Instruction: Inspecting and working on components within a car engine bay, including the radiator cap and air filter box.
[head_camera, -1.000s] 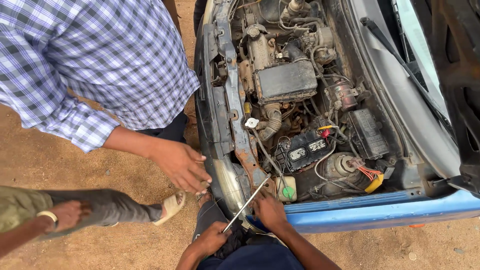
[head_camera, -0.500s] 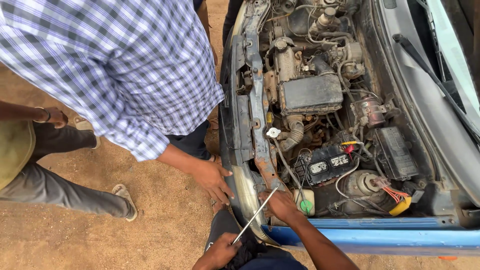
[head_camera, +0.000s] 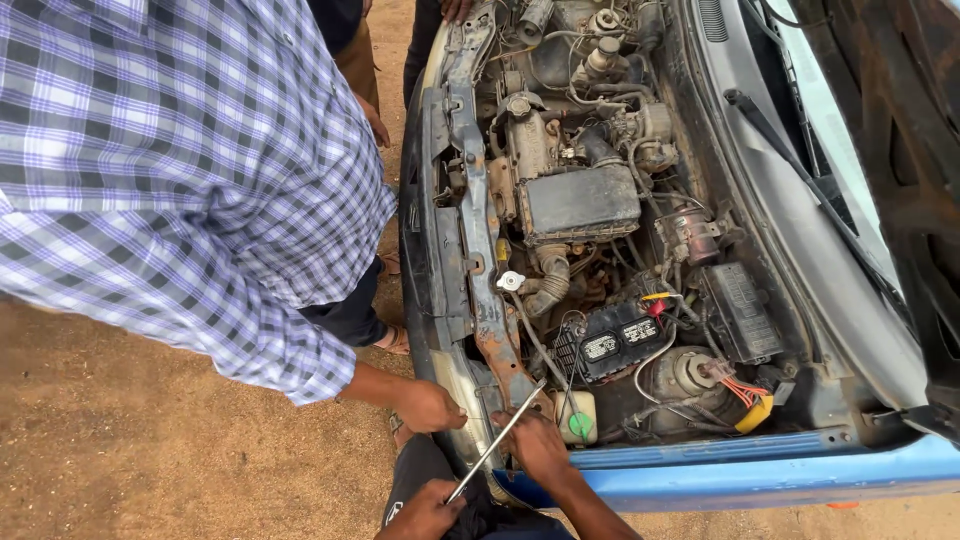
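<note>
Left hand: the left hand (head_camera: 425, 512) is closed around the lower end of a long metal rod (head_camera: 496, 441), at the bottom edge of the view.
Right hand: the right hand (head_camera: 533, 443) is laid on the front corner of the engine bay (head_camera: 600, 230); whether it is clenched cannot be told.
Rod: slanted up to the rusty front crossmember (head_camera: 487, 290), beside the green-capped reservoir (head_camera: 578, 418).
Co-worker: a hand (head_camera: 428, 405) in a checked sleeve is rested at the car's front edge.
Battery: a black battery (head_camera: 613, 343) is seated near the reservoir.
</note>
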